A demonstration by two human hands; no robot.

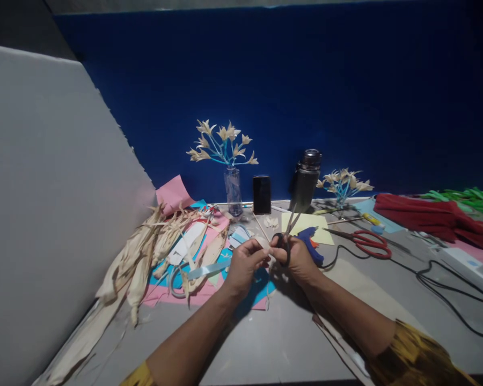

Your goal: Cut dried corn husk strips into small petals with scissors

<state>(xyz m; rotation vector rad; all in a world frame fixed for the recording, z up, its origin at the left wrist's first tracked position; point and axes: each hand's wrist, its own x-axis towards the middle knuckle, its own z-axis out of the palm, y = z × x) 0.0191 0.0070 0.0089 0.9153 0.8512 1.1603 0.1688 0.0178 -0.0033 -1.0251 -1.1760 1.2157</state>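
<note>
My left hand (246,266) is closed in a pinch, its fingertips meeting those of my right hand. A thin pale stick or strip (261,225) rises from the pinched fingertips; its exact kind is too small to tell. My right hand (301,264) is closed around the black handles of a pair of scissors (293,219), whose blades point up and away, slightly apart. Just beyond my right hand lies a blue glue gun (309,239) with an orange part. Dried corn husks (139,262) are heaped left of my left hand.
Husk flowers (225,142) on blue stems stand in a clear glass vase (233,190). Behind are a phone (261,194), a flask (306,182) and more flowers (344,182). Red-handled scissors (372,244), a black cord (438,287) and red cloth (430,217) lie right; coloured paper (165,296) lies left.
</note>
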